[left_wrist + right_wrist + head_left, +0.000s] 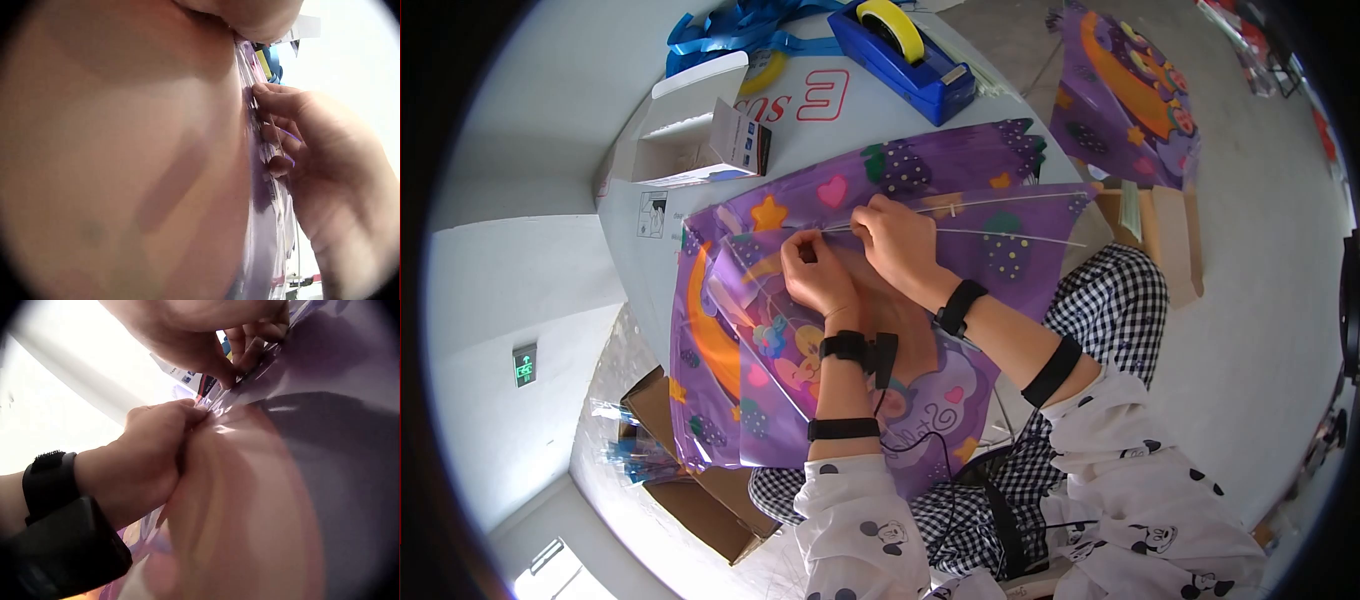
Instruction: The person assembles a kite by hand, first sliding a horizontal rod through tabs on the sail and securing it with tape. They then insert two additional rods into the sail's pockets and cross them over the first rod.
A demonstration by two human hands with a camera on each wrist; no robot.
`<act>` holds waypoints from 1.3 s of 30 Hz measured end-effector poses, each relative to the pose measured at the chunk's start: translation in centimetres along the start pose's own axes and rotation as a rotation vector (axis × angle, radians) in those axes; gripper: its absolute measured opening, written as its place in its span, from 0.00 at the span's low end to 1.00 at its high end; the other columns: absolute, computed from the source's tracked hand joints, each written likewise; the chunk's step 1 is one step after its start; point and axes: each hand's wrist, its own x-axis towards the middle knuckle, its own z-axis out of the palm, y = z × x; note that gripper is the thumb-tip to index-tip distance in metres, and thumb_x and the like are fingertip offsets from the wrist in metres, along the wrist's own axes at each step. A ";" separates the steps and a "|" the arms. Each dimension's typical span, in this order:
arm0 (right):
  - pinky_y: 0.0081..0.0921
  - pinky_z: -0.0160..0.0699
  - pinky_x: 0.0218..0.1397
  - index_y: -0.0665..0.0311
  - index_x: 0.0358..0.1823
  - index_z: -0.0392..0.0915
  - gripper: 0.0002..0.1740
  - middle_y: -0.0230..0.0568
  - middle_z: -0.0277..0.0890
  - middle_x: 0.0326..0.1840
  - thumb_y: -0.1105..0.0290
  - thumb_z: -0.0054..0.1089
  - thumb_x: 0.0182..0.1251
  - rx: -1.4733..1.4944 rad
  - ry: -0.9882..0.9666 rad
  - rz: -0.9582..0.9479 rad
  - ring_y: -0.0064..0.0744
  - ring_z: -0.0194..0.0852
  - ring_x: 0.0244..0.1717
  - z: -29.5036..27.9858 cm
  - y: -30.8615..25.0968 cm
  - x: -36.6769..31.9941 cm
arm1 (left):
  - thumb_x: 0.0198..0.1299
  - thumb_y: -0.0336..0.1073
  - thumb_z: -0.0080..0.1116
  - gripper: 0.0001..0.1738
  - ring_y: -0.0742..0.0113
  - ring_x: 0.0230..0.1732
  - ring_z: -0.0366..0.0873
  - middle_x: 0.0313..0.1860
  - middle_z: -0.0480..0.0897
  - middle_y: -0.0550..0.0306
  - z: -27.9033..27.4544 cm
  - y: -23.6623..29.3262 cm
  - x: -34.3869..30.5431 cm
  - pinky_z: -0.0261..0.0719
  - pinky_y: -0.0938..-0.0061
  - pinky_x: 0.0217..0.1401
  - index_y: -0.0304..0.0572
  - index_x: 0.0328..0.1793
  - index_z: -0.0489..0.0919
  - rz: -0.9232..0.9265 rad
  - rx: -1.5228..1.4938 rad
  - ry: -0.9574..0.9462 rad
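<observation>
A purple kite (1005,290) printed with cartoon figures, stars and hearts lies over the lap and the table edge, on top of a stack of similar purple sheets (735,215). Thin white rods (1010,238) run along its upper part toward the right. My left hand (820,275) pinches the kite's film at the upper fold. Just right of it, my right hand (900,245) pinches the same folded edge, thumb against fingers. In the right wrist view both hands meet close together along the gathered clear film (219,412). What lies under the fingertips is hidden.
On the table (800,135) stand an open white box (690,140) and a blue tape dispenser (920,75), with blue ribbon (720,35) behind. Another purple kite (1120,90) is at the upper right above a brown box (1185,240). A carton (695,510) stands lower left.
</observation>
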 end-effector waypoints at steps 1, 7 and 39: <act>0.38 0.75 0.31 0.56 0.27 0.79 0.03 0.31 0.73 0.29 0.74 0.61 0.57 -0.012 0.004 0.002 0.37 0.78 0.35 0.0 0.0 0.0 | 0.55 0.27 0.64 0.03 0.62 0.31 0.81 0.31 0.84 0.58 0.0 0.0 0.0 0.79 0.70 0.35 0.42 0.32 0.81 -0.025 -0.011 -0.012; 0.38 0.74 0.31 0.55 0.28 0.78 0.03 0.30 0.72 0.30 0.72 0.61 0.58 -0.020 0.016 -0.014 0.37 0.78 0.36 0.5 -0.3 -0.2 | 0.58 0.29 0.65 0.04 0.69 0.30 0.81 0.30 0.84 0.59 -0.1 0.1 -0.4 0.79 0.73 0.37 0.40 0.36 0.80 0.002 0.038 -0.050; 0.46 0.73 0.35 0.62 0.30 0.74 0.12 0.41 0.79 0.32 0.67 0.70 0.57 -0.045 -0.239 0.086 0.49 0.81 0.35 -1.1 0.3 3.2 | 0.57 0.26 0.65 0.05 0.68 0.30 0.80 0.28 0.82 0.56 -0.9 0.7 1.7 0.79 0.74 0.37 0.35 0.34 0.79 -0.220 -0.185 -0.024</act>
